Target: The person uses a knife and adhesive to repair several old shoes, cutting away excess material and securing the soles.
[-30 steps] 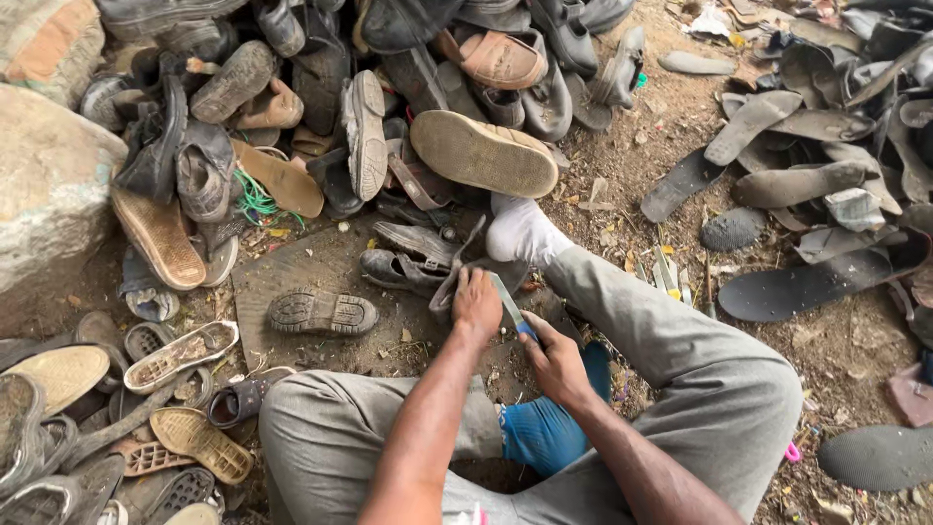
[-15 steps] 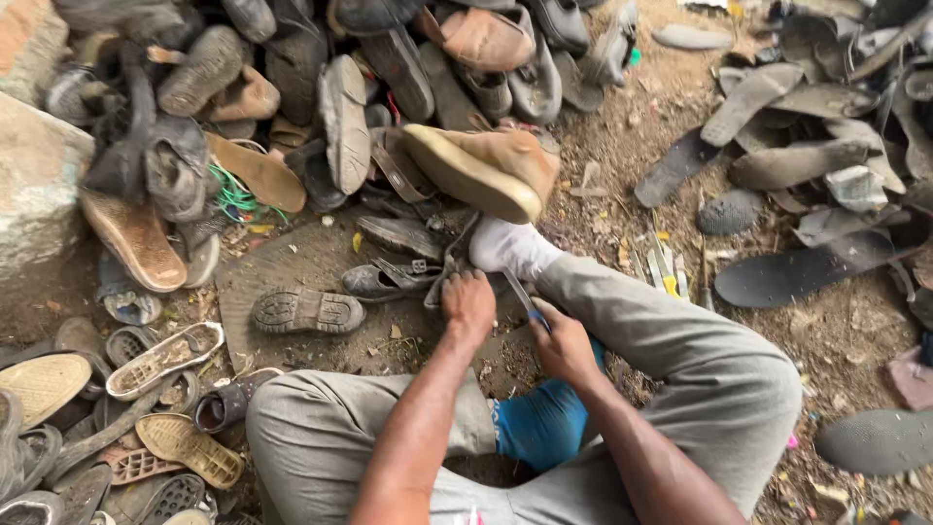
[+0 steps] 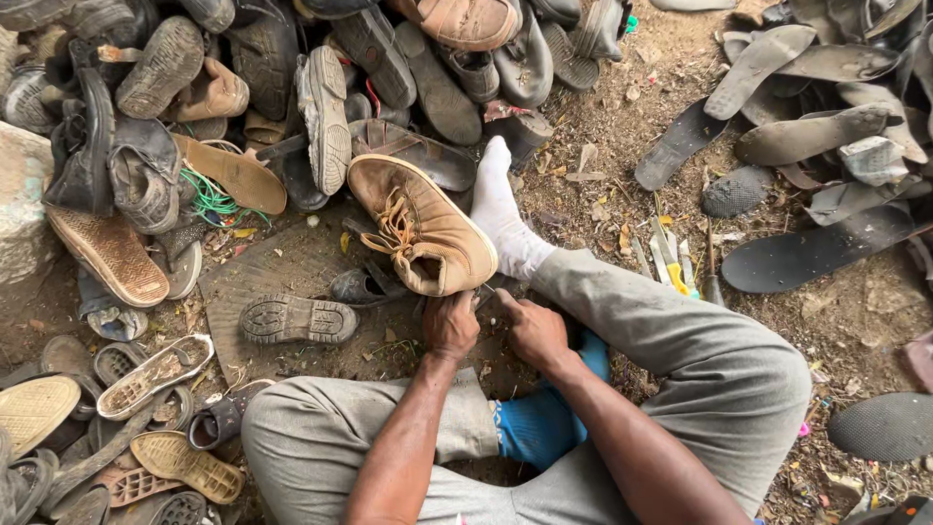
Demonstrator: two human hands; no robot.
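On the bare dirt ground [image 3: 622, 126] a person sat with knees bent, grey trousers [image 3: 680, 340] spread wide, one foot in a white sock [image 3: 505, 209] stretched forward and the other in a blue sock [image 3: 539, 423] tucked under. Across the top and left of the view lay a big heap of worn shoes [image 3: 292, 78], piled sole-up and sideways, with a pale stone [image 3: 19, 204] at the left edge. To the right, loose dark soles [image 3: 816, 126] were scattered over the dirt, well apart from the heap. A round dark mat [image 3: 282, 282] lay flat before the knees, and a black treaded sole [image 3: 296, 319] rested on it.

Between the mat and the white sock was a tan lace-up boot [image 3: 423, 228], tilted on its side with its opening toward the person and its laces [image 3: 394, 219] loose on top. The left hand [image 3: 450, 326] was closed on the boot's heel end from below, fingers curled around its edge. The right hand [image 3: 533, 329] was just beside it, fingers bent against the same end of the boot; whether its grip held a tool I could not tell. A green cord [image 3: 209, 199] tangled among the shoes at left. Small tools with a yellow handle [image 3: 671, 262] lay on the dirt near the right knee.
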